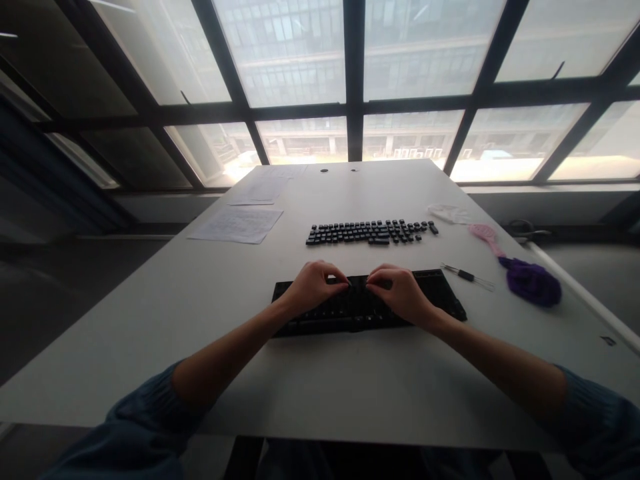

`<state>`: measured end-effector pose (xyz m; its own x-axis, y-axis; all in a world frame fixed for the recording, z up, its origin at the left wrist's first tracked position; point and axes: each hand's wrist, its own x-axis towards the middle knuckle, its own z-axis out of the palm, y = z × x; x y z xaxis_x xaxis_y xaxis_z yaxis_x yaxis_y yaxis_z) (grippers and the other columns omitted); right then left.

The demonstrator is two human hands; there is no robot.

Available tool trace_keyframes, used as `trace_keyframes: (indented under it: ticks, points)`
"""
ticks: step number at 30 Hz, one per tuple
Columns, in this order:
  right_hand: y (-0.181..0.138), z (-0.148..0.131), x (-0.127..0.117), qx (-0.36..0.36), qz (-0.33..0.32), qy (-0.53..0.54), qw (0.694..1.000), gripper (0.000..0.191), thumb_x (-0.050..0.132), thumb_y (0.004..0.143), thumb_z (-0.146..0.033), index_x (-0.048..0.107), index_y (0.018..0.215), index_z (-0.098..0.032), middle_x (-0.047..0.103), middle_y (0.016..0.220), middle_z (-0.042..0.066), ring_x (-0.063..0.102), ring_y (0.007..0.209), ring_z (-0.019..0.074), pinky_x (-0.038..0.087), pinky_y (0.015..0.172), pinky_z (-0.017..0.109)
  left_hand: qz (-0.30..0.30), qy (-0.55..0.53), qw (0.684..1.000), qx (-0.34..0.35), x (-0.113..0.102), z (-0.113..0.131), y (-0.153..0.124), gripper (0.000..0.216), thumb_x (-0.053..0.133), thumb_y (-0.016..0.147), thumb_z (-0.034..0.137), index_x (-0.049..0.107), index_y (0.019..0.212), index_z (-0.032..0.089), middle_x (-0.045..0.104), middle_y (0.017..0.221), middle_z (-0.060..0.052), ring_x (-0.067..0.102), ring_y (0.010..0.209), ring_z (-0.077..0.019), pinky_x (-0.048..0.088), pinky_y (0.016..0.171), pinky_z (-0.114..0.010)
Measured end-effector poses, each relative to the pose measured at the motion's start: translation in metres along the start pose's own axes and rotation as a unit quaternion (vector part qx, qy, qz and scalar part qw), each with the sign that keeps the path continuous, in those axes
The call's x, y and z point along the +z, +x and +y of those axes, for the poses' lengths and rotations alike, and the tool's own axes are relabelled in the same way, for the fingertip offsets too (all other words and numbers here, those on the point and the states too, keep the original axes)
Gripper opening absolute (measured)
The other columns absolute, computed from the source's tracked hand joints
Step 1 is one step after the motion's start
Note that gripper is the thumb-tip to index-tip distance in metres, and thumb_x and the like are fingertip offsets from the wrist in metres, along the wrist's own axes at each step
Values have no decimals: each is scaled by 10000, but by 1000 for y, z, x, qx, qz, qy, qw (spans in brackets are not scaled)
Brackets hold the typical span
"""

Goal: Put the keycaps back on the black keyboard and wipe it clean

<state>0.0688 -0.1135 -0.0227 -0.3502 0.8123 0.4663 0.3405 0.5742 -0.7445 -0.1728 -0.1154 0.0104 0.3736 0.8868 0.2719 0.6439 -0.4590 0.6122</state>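
Observation:
A black keyboard base (357, 321) lies flat on the white table close to me. Over its left-middle part is my left hand (316, 287), thumb and forefinger pinched together near the keyboard's centre. My right hand (397, 288) makes a similar pinch just to the right, a small gap between the two. Whatever the fingertips hold is too small and dark to make out. Behind the keyboard, loose black keycaps (350, 232) are laid out in rows. A wire keycap puller (467, 275) with a dark handle rests right of the keyboard.
Paper sheets (237, 225) lie at the left of the table (165, 320). On the right are a pink brush (484, 233), a purple cloth (533, 283) and a clear plastic bag (450, 213). Windows stand beyond the far edge.

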Motion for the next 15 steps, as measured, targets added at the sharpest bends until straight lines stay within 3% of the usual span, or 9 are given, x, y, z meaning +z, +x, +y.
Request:
trace_keyframes:
  ticks: [5, 15]
  points:
    - [-15, -8, 12, 2, -41, 43, 998, 61, 738, 827, -141, 763, 819, -195, 744, 895, 55, 698, 828, 195, 553, 787, 324, -20, -45, 998, 25, 12, 6, -28, 60, 749, 821, 217, 800, 848, 231, 784, 888, -24, 689, 866, -196, 527, 867, -340]
    - [-25, -1, 22, 1, -110, 36, 993, 88, 719, 846, -129, 769, 830, -200, 730, 893, 50, 688, 813, 186, 546, 769, 309, -55, -55, 997, 28, 21, 5, -32, 95, 731, 819, 171, 797, 852, 232, 782, 875, -19, 693, 866, -194, 539, 825, -318]
